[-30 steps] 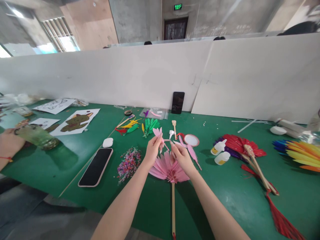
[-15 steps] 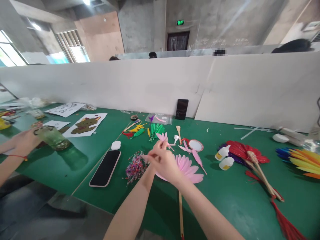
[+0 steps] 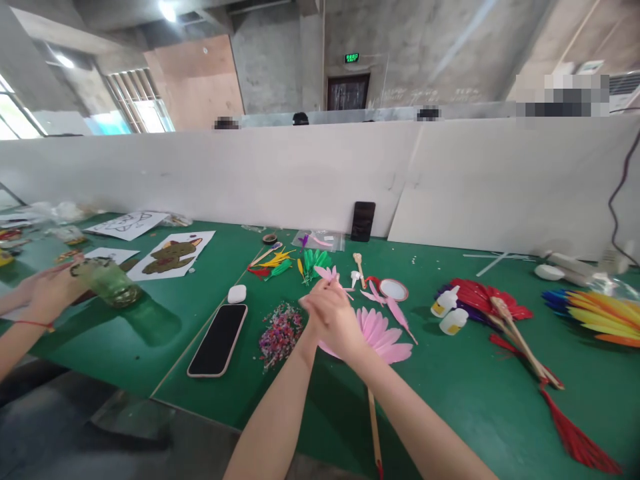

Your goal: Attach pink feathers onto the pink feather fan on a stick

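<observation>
My two hands meet above the green table (image 3: 475, 400), just left of a pink feather fan (image 3: 385, 337) that lies flat with its wooden stick (image 3: 373, 420) pointing toward me. My right hand (image 3: 341, 325) is curled and lies across the front of my left hand (image 3: 311, 308), hiding most of it. A loose pink feather (image 3: 328, 273) sticks up from behind the joined fingers, pinched by my left hand. What my right fingers press on is hidden.
A phone (image 3: 219, 340), white case (image 3: 237, 293) and confetti pile (image 3: 280, 330) lie left of my hands. Two glue bottles (image 3: 447, 310), a red feather fan (image 3: 493, 303) and rainbow feathers (image 3: 597, 313) sit right. Another person's hands hold a green jar (image 3: 107, 281) far left.
My right hand crossed leftward off the pink fan and closed over my left hand. The fan now lies uncovered. My view tilted up and shifted slightly.
</observation>
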A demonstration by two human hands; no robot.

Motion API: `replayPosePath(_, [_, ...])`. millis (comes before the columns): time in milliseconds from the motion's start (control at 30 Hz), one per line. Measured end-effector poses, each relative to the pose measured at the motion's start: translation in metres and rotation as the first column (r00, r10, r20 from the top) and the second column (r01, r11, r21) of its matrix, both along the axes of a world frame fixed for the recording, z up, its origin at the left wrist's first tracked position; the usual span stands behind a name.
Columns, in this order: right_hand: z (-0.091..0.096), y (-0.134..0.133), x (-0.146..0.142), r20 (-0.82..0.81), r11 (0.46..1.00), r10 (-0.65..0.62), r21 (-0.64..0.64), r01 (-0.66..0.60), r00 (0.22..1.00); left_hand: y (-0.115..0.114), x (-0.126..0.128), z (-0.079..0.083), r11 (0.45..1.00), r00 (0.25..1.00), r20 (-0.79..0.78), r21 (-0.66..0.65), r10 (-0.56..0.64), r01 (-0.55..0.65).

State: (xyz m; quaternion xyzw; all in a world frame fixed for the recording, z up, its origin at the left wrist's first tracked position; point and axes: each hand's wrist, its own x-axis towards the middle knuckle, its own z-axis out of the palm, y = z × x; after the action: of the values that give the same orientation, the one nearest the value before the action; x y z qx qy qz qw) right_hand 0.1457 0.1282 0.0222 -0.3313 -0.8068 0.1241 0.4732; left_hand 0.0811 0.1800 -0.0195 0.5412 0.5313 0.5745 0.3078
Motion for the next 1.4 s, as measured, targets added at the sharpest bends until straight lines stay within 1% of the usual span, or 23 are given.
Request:
replayPosePath(33, [-0.001, 0.003, 0.016, -0.083, 0.995, -0.090, -0.047, 0.086, 0.992, 0.000, 0.001, 0.001, 0.999, 0.999, 0.017, -0.005, -0.031, 0.031])
replayPosePath(67, [-0.004, 0.005, 0.033, -0.169, 0.975, -0.197, -0.137, 0.175, 0.966, 0.001, 0.002, 0.002, 0.997, 0.997, 0.032, -0.012, -0.069, 0.070])
replayPosePath(100, [-0.008, 0.008, 0.049, -0.246, 0.939, -0.290, -0.261, 0.225, 0.925, 0.000, 0.003, 0.003, 0.994, 0.993, 0.044, -0.019, -0.109, 0.110])
replayPosePath(133, [-0.013, 0.010, 0.064, -0.319, 0.886, -0.359, -0.411, 0.213, 0.877, -0.001, 0.004, 0.004, 0.989, 0.988, 0.052, -0.026, -0.145, 0.147])
replayPosePath(167, [-0.018, 0.011, 0.077, -0.344, 0.819, -0.349, -0.564, 0.106, 0.872, -0.002, 0.005, 0.005, 0.983, 0.982, 0.055, -0.032, -0.180, 0.182])
replayPosePath(233, [-0.026, 0.010, 0.097, -0.335, 0.745, -0.271, -0.666, -0.024, 0.903, -0.007, 0.009, 0.007, 0.969, 0.970, 0.048, -0.044, -0.239, 0.242])
replayPosePath(267, [-0.030, 0.008, 0.103, -0.347, 0.628, -0.168, -0.759, -0.171, 0.923, -0.009, 0.011, 0.008, 0.962, 0.963, 0.041, -0.050, -0.268, 0.270])
replayPosePath(300, [-0.033, 0.005, 0.107, -0.382, 0.550, -0.112, -0.793, -0.263, 0.917, -0.012, 0.013, 0.009, 0.952, 0.953, 0.032, -0.058, -0.300, 0.302])
replayPosePath(367, [-0.038, 0.000, 0.109, -0.481, 0.434, -0.080, -0.805, -0.404, 0.873, -0.017, 0.017, 0.011, 0.925, 0.928, 0.015, -0.077, -0.372, 0.372])
replayPosePath(467, [-0.044, -0.006, 0.106, -0.618, 0.347, -0.136, -0.762, -0.547, 0.775, -0.021, 0.023, 0.017, 0.871, 0.878, 0.001, -0.118, -0.479, 0.476])
replayPosePath(533, [-0.046, -0.008, 0.103, -0.677, 0.286, -0.160, -0.728, -0.623, 0.718, -0.023, 0.025, 0.020, 0.846, 0.856, 0.009, -0.148, -0.517, 0.513])
replayPosePath(567, [-0.047, -0.008, 0.103, -0.699, 0.265, -0.166, -0.711, -0.652, 0.695, -0.024, 0.026, 0.021, 0.836, 0.849, 0.020, -0.163, -0.528, 0.524])
replayPosePath(633, [-0.046, -0.010, 0.103, -0.736, 0.242, -0.171, -0.676, -0.696, 0.655, -0.025, 0.029, 0.023, 0.818, 0.839, 0.068, -0.197, -0.539, 0.541])
replayPosePath(733, [-0.042, -0.012, 0.106, -0.776, 0.218, -0.175, -0.631, -0.744, 0.606, -0.028, 0.033, 0.023, 0.776, 0.815, 0.203, -0.252, -0.542, 0.579])
replayPosePath(800, [-0.038, -0.012, 0.109, -0.790, 0.202, -0.174, -0.613, -0.764, 0.587, -0.030, 0.035, 0.024, 0.755, 0.798, 0.287, -0.269, -0.530, 0.599])
replayPosePath(900, [-0.035, -0.013, 0.113, -0.802, 0.170, -0.153, -0.598, -0.784, 0.578, -0.032, 0.036, 0.025, 0.757, 0.789, 0.342, -0.257, -0.510, 0.601])
replayPosePath(1000, [-0.034, -0.012, 0.117, -0.811, 0.142, -0.099, -0.585, -0.798, 0.577, -0.032, 0.037, 0.027, 0.758, 0.781, 0.382, -0.251, -0.493, 0.602])
replayPosePath(1100, [-0.034, -0.012, 0.118, -0.829, 0.139, -0.050, -0.558, -0.818, 0.557, -0.032, 0.037, 0.030, 0.741, 0.760, 0.450, -0.266, -0.470, 0.616])
replayPosePath(1200, [-0.035, -0.013, 0.117, -0.833, 0.146, -0.046, -0.552, -0.821, 0.552, -0.034, 0.039, 0.034, 0.715, 0.727, 0.496, -0.265, -0.475, 0.647])
replayPosePath(1300, [-0.038, -0.014, 0.114, -0.828, 0.164, -0.062, -0.559, -0.813, 0.557, -0.037, 0.040, 0.038, 0.652, 0.677, 0.519, -0.270, -0.521, 0.709])
replayPosePath(1400, [-0.040, -0.015, 0.112, -0.830, 0.153, -0.066, -0.557, -0.816, 0.554, -0.038, 0.039, 0.038, 0.599, 0.635, 0.527, -0.269, -0.564, 0.755])
